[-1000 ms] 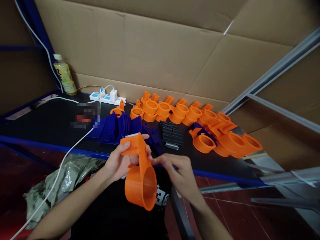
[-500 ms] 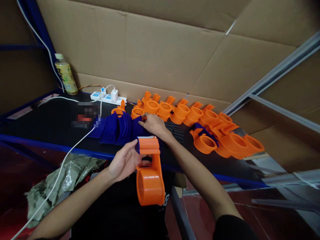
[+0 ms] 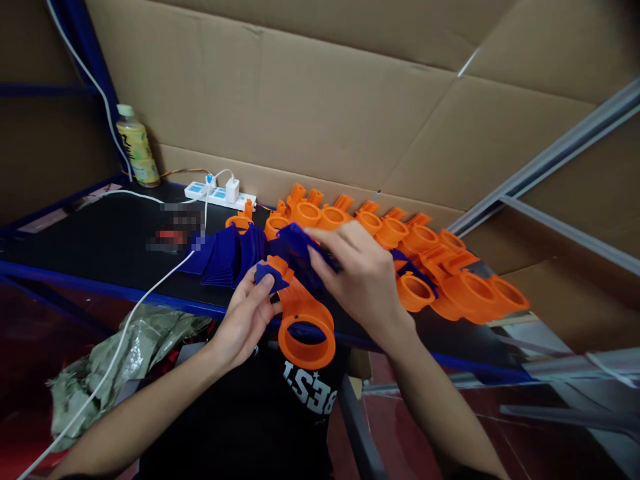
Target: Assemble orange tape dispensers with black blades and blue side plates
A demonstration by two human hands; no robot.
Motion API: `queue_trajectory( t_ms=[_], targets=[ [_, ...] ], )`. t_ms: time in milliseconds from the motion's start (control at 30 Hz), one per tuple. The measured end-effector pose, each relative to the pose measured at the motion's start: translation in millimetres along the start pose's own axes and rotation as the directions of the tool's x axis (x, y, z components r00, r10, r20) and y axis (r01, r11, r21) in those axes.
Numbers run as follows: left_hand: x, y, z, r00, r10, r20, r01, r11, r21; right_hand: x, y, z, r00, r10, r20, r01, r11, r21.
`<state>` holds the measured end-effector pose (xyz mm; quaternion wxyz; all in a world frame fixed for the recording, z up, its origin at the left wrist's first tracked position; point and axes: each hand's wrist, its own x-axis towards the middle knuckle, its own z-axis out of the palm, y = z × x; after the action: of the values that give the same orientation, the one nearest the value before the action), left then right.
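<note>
My left hand (image 3: 246, 319) is closed on an orange tape dispenser (image 3: 306, 341), gripping it by its head end with a blue piece under the thumb. The dispenser's round ring hangs toward me over the table's front edge. Between the fingertips of my right hand (image 3: 357, 273) is a flat blue plastic plate (image 3: 300, 241), tilted and partly blurred, just above and behind the dispenser; the two look apart. A fanned stack of similar blue plates (image 3: 227, 257) lies on the table to the left of the held plate.
Several orange dispensers (image 3: 393, 230) stand in a row along the cardboard wall, with more bunched at the right (image 3: 475, 290). A white power strip (image 3: 220, 195), a drink bottle (image 3: 137, 150) and a loose white cable (image 3: 135, 303) are on the left. The table edge (image 3: 165, 297) is blue.
My right hand has lifted a blue plate from the table and brought it toward the dispenser. My left hand has turned the dispenser, so its ring opening now faces up toward me.
</note>
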<state>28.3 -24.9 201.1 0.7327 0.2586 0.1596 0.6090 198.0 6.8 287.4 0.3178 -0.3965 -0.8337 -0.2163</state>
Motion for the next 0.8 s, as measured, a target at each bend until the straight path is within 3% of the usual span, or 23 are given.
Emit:
queue_trajectory(
  t_ms=[100, 167, 500, 800],
  targets=[
    [-3, -2, -0.4, 0.997, 0.056, -0.044, -0.054, 0.998, 0.034, -24, -17, -24, 0.974, -0.214, 0.074, 0.218, 0.975, -0.046],
    [-6, -4, -0.9, 0.995, 0.070, -0.076, -0.066, 0.996, 0.053, -35, -22, -31, 0.953, -0.277, 0.123, 0.285, 0.957, -0.058],
    [-12, -5, 1.0, 0.991, 0.074, -0.109, -0.064, 0.993, 0.098, -41, -23, -36, 0.960, -0.262, 0.102, 0.266, 0.963, -0.037],
    [-14, -2, 2.6, 0.991, 0.083, -0.101, -0.067, 0.987, 0.148, -41, -28, -37, 0.944, -0.316, 0.098, 0.324, 0.942, -0.091]
  ],
)
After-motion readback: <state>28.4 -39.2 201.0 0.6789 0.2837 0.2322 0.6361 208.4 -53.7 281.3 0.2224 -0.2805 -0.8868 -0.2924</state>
